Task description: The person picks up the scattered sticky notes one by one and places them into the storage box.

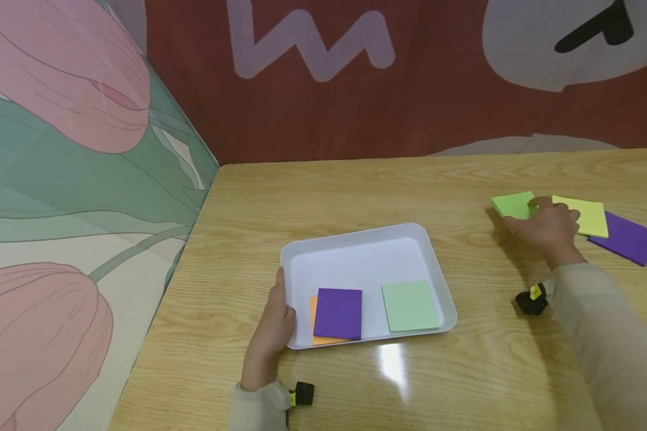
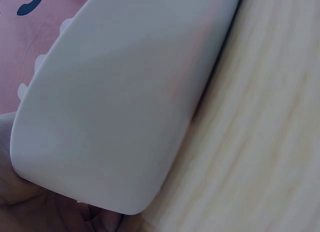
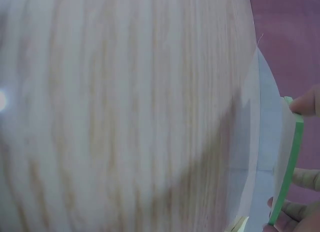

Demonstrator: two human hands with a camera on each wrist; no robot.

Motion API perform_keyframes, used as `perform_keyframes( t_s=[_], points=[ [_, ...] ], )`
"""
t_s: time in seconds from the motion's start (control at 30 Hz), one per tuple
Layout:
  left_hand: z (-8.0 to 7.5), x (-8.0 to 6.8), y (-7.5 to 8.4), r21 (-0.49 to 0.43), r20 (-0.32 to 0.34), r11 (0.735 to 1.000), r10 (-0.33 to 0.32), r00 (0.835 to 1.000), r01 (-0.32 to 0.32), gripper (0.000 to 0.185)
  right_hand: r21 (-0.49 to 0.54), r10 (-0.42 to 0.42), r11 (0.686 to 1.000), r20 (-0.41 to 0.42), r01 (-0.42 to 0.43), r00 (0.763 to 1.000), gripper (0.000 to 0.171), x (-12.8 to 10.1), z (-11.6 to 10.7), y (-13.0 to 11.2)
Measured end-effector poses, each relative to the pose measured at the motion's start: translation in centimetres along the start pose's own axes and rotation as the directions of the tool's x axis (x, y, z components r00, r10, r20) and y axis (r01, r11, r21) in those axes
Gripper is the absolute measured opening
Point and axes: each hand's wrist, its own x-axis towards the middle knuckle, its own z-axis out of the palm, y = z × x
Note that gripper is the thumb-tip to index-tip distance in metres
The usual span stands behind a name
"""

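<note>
A white tray [image 1: 361,233] lies on the wooden table, slightly turned. My left hand [image 1: 272,326] holds its left end, thumb at the rim. In the left wrist view, the tray's outer wall [image 2: 115,102] hides part of that hand [image 2: 45,207]. Inside the tray, a purple sticky note pad [image 1: 338,313] overlaps an orange pad [image 1: 314,323], and a pale green pad [image 1: 411,306] lies at the right. At the table's right, my right hand [image 1: 550,230] pinches a bright green sticky note pad [image 1: 514,205] between thumb and fingers; the right wrist view shows the pad [image 3: 290,162] edge-on.
Beyond my right hand, a yellow sticky note pad [image 1: 587,216] overlaps a purple pad [image 1: 628,238]. The wooden table [image 1: 329,191] meets a dark red patterned cloth [image 1: 356,120] at the back. A flower-patterned cloth [image 1: 140,197] hangs along the left side.
</note>
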Motion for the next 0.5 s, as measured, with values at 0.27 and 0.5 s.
perform_keyframes(
  t_s=[0.27, 0.5],
  points=[
    [-0.10, 0.00, 0.08, 0.014, 0.007, 1.000, -0.007, 1.000, 0.007, 0.066, -0.014, -0.003, 1.000, 0.001, 0.003, 1.000, 0.079, -0.20, -0.09, -0.31],
    [-0.08, -0.04, 0.05, 0.005, 0.015, 1.000, -0.017, 1.000, 0.017, 0.066, 0.004, -0.024, 1.000, -0.001, 0.024, 1.000, 0.078, -0.37, -0.11, -0.58]
  ],
)
